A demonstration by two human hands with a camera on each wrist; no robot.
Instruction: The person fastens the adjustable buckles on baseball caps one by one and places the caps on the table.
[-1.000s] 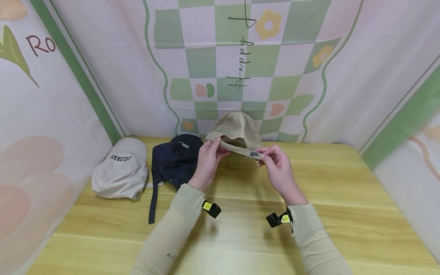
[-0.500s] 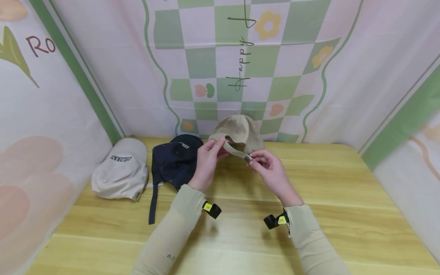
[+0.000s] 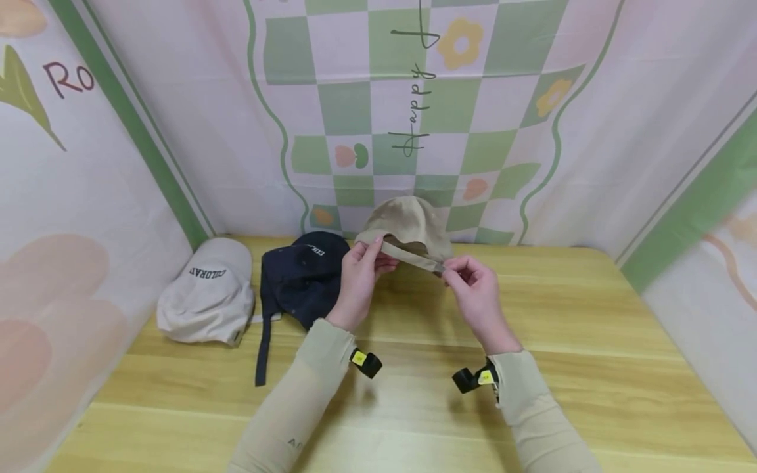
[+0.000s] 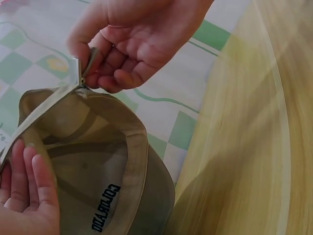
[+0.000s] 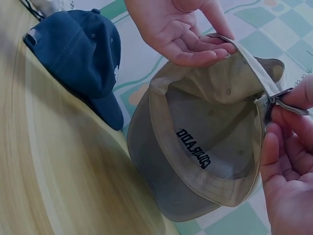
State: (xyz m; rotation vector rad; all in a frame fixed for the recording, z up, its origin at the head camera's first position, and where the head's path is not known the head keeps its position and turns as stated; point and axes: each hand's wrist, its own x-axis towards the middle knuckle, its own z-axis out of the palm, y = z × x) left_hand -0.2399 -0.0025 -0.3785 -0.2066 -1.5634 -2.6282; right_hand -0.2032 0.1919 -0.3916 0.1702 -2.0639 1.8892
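Note:
A beige baseball cap (image 3: 408, 220) hangs over the back of the table with its back opening toward me. Its inside shows dark lettering in the right wrist view. My left hand (image 3: 357, 282) pinches the left end of the back strap (image 3: 411, 257) between thumb and fingers. At the strap's other end my right hand (image 3: 476, 292) grips the metal buckle (image 5: 275, 95) and a short strap tail (image 4: 91, 59). Between the two hands the strap runs nearly straight across the opening. The cap's brim (image 5: 164, 183) points down and away from the hands.
A dark navy cap (image 3: 301, 279) lies left of my left hand, its long strap (image 3: 263, 345) trailing on the table. Further left is an off-white cap (image 3: 204, 295) with dark lettering. The wooden table (image 3: 591, 341) meets a patterned cloth wall (image 3: 349, 105) behind the caps.
Half a second ago the strap sagged and the buckle was tilted; now it is stretched straighter, the right hand having shifted slightly rightward. The left hand keeps its hold almost in place.

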